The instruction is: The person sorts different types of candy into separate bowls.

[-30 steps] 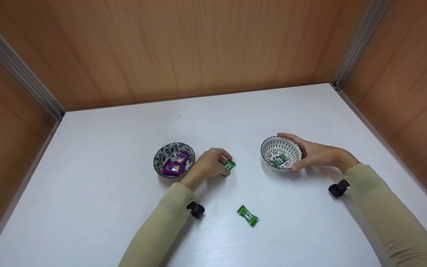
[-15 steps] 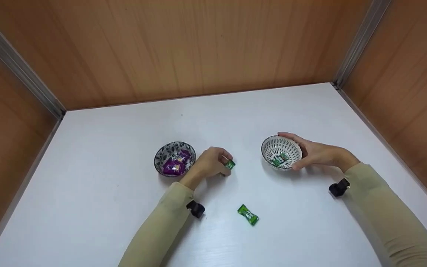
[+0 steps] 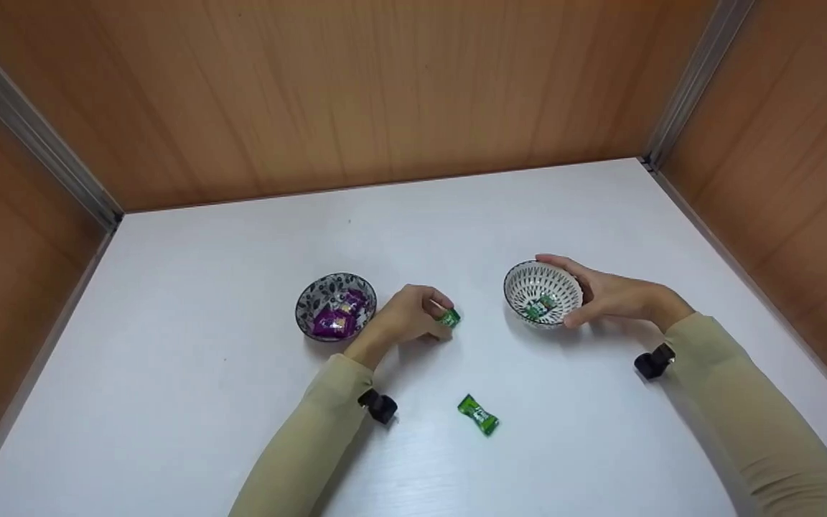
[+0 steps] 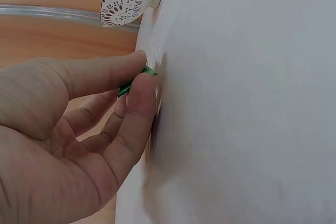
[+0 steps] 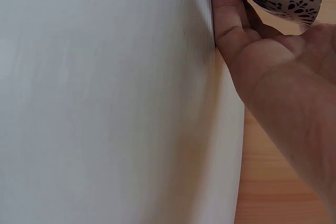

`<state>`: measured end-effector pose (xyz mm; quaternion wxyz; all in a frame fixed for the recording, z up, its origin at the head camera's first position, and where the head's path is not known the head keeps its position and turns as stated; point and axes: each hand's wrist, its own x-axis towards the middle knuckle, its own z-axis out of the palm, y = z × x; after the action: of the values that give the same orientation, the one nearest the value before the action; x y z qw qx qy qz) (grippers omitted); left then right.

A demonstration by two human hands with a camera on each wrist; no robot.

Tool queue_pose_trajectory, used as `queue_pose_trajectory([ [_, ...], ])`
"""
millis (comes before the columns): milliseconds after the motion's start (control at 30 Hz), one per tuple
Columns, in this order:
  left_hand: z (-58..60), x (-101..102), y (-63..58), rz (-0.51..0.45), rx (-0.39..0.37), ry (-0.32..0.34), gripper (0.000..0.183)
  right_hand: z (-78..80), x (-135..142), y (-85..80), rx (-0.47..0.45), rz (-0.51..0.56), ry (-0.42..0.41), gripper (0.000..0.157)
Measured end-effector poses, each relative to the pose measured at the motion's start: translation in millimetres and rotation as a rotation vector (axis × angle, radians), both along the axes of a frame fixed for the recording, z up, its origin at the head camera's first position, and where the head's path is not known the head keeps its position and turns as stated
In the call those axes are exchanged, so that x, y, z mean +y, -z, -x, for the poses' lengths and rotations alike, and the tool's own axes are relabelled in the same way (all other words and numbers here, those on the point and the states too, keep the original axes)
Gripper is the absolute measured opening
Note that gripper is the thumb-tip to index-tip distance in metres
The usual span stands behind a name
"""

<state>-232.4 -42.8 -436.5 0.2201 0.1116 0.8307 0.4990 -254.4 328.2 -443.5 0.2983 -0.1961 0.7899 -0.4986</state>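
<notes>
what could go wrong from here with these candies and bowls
The green candy in the left grip is pinched by the fingertips and might slip. The right grip holds the dashed bowl from one side, so it could tip. The left wrist looks close to the floral bowl of purple candies and might bump it.

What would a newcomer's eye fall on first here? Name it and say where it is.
Probably the vivid purple packets in the left bowl, on the white table. Next, a loose green packet on the table, nearer the person than either bowl. Then the left hand, pinching another green packet between the bowls, and the right hand, holding the right bowl at its right side.
</notes>
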Motion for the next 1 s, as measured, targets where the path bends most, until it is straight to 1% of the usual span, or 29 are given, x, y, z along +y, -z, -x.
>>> queue_pose_trajectory([
  [167, -1.8, 1, -0.4, -0.042, -0.018, -0.01, 0.037, 2.3, -2, 1.6, -0.006, 0.009, -0.006, 0.112],
  [400, -3.5, 4, -1.2, -0.13, -0.033, 0.043, 0.034, 2.0, -3, 1.7, 0.002, 0.007, -0.003, 0.109],
  [533, -4.3, 5, -1.5, -0.203, -0.074, 0.071, 0.034, 2.3, -4, 1.0, 0.021, -0.015, 0.001, 0.107],
  [667, -5.1, 9, -3.6, -0.271, -0.111, 0.096, 0.034, 2.2, -4, 1.2, 0.013, -0.026, 0.005, 0.108],
  [767, -4.6, 13, -6.8, -0.284, -0.111, 0.118, 0.034, 1.6, -5, 0.5, 0.012, -0.043, 0.015, 0.108],
  [900, -4.5, 19, -11.5, -0.297, -0.123, 0.141, 0.032, 1.1, -6, -0.5, 0.034, -0.074, 0.018, 0.108],
  [1000, -4.8, 24, -13.8, -0.316, -0.138, 0.147, 0.03, 1.4, -5, -0.7, 0.038, -0.068, 0.009, 0.107],
])
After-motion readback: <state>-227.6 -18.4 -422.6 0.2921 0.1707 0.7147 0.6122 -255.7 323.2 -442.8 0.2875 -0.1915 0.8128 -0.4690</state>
